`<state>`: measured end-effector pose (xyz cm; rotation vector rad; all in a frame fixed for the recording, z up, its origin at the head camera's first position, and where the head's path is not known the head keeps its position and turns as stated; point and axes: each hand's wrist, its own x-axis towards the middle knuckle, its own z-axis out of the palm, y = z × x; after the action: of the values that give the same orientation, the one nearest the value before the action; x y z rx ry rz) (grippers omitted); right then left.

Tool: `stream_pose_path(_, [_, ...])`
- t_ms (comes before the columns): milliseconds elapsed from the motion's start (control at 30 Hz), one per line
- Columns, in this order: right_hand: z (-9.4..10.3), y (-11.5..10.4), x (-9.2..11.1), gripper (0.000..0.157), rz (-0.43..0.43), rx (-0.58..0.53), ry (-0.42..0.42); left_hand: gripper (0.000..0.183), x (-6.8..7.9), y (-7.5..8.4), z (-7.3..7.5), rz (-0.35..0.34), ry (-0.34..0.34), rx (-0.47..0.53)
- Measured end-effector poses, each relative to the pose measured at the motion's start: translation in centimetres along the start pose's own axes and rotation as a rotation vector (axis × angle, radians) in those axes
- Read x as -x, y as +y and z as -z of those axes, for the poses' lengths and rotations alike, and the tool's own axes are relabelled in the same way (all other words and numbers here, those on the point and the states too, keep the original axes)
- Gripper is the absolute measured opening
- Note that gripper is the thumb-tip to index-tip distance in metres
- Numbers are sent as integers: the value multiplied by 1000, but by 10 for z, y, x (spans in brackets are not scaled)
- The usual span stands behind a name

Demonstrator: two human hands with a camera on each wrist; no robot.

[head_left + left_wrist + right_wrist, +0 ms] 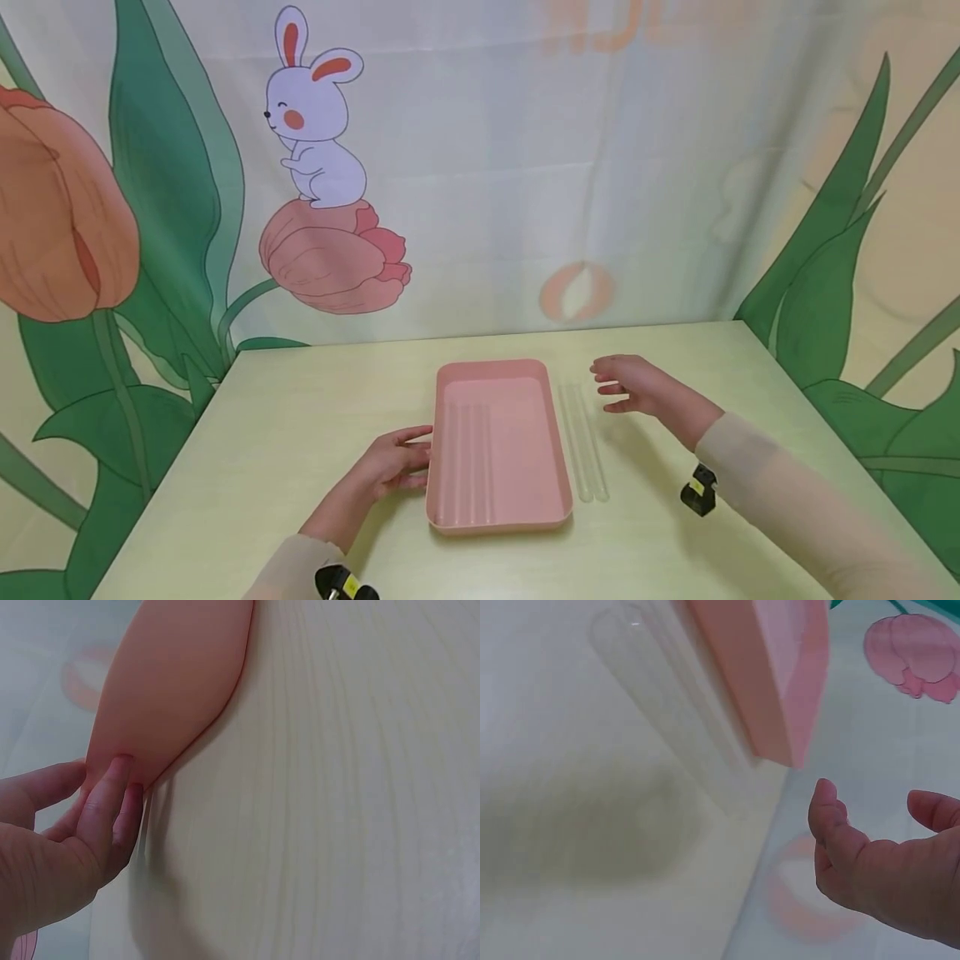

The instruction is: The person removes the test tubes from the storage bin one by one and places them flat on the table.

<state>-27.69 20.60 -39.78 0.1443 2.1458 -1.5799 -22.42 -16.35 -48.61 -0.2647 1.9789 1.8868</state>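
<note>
A shallow pink tray (531, 454) lies on the table, its long sides running away from me. Several clear test tubes (474, 467) lie side by side along its left half. Two more clear test tubes (576, 446) with rounded near ends lie on the table just right of the tray; the right wrist view also shows these tubes (652, 697). My left hand (392, 461) touches the tray's left outer wall with its fingertips, as the left wrist view confirms. Above the far end of the loose tubes, my right hand (630, 385) hovers with loosely bent fingers and holds nothing.
The pale wood-grain table (300, 417) ends at a printed curtain (480, 183) with a rabbit and tulips. Curtains also flank the table on both sides. A small black device (699, 490) hangs at the right wrist, and another (345, 582) at the left.
</note>
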Motion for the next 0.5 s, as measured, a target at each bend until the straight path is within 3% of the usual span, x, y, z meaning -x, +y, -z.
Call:
stream_pose_path(233, [2, -30, 14, 59, 51, 9, -22, 57, 1, 1, 1, -7, -28, 1])
stream_pose_path(500, [-2, -49, 23, 59, 79, 35, -35, 57, 0, 0, 3, -12, -44, -2])
